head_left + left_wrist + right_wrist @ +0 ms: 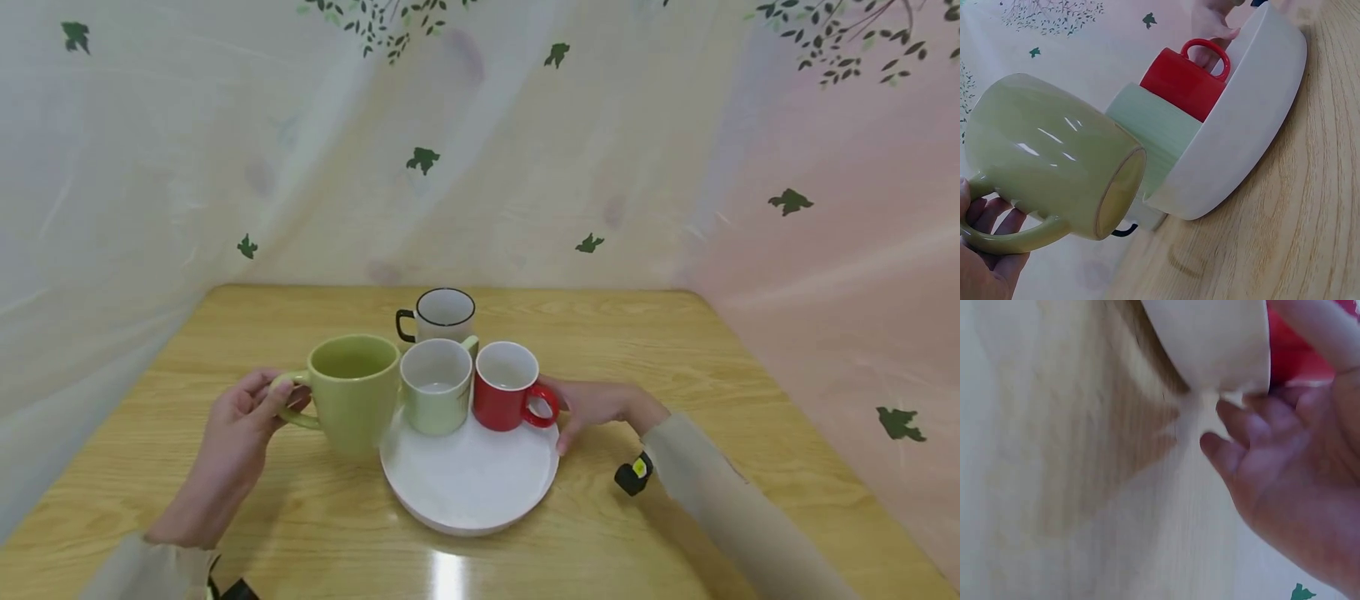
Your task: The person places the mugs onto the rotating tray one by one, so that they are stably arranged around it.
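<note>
On the wooden table [600, 550], by the head view, a white tray [468, 487] bears a pale green mug [437, 410] and a red mug [497, 407], and the left hand [242, 421] pinches the larger green mug [356, 412] by its handle, just beside the tray. From the left wrist, that larger mug is clear of the table, its base showing. From the right wrist, the right hand [1297, 462] has parted fingers at the tray's wall; whether they grip it, I cannot tell.

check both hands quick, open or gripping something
Left hand: closed, holding the yellow-green mug by its handle.
Right hand: open, at the edge of the white tray.
</note>
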`<action>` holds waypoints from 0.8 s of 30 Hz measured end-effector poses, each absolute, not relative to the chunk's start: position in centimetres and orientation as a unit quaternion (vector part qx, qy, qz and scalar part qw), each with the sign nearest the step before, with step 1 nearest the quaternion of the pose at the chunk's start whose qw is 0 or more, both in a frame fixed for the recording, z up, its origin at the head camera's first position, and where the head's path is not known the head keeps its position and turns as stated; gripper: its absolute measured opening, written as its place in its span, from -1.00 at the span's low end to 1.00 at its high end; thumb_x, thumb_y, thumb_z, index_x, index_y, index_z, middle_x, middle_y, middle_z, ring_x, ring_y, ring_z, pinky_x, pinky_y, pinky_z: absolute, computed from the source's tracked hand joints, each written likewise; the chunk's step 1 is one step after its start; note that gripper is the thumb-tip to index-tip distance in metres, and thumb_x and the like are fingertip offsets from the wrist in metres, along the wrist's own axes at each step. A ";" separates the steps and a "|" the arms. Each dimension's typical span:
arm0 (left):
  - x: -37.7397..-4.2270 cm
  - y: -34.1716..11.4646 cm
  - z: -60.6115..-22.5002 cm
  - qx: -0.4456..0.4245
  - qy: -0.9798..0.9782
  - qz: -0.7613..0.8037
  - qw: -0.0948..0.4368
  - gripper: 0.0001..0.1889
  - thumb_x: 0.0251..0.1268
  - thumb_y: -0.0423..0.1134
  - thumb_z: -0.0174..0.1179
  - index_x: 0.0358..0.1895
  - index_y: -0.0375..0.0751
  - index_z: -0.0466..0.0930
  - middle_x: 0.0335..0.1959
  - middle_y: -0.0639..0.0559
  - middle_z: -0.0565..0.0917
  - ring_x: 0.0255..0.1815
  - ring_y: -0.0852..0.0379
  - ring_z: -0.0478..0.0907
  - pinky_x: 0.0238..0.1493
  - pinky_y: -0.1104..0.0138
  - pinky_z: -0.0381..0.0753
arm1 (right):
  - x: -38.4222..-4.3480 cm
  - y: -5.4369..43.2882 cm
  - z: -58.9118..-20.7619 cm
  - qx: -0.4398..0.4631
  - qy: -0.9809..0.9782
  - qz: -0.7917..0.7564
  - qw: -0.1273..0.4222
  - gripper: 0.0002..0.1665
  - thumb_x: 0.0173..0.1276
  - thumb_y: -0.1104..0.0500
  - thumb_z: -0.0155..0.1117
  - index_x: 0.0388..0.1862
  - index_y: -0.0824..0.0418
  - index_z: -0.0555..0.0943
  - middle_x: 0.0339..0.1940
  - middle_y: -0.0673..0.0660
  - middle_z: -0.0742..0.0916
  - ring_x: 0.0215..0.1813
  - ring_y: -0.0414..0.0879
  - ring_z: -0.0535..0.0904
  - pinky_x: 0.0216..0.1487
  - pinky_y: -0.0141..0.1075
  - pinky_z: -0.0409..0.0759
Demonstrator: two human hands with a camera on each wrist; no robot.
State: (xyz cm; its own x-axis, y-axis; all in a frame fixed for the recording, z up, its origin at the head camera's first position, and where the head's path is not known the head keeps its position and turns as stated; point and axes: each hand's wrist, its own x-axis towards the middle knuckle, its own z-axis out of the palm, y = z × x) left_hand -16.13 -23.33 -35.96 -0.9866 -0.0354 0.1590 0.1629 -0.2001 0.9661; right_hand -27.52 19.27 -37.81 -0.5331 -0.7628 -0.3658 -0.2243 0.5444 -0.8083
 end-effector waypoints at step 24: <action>-16.2 -21.7 -36.1 -0.064 -0.641 -0.762 0.062 -0.87 0.44 -0.26 0.06 -0.27 -0.04 0.59 -0.29 0.27 0.74 -0.19 0.39 0.69 -0.05 0.51 0.67 | -19.2 17.9 -37.9 -0.180 0.855 -0.412 0.257 0.47 -0.01 0.06 0.60 0.57 0.31 -0.27 0.59 0.34 0.04 0.58 0.33 -0.08 0.50 0.29 0.03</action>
State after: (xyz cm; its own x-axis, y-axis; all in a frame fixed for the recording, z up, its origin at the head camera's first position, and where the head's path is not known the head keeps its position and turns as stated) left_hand -16.20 -21.68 -36.11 -0.9839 -0.0124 0.1782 0.1778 -0.1696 0.9694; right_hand -19.20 17.87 -37.94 -0.8028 -0.5205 -0.2907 -0.0970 0.5951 -0.7977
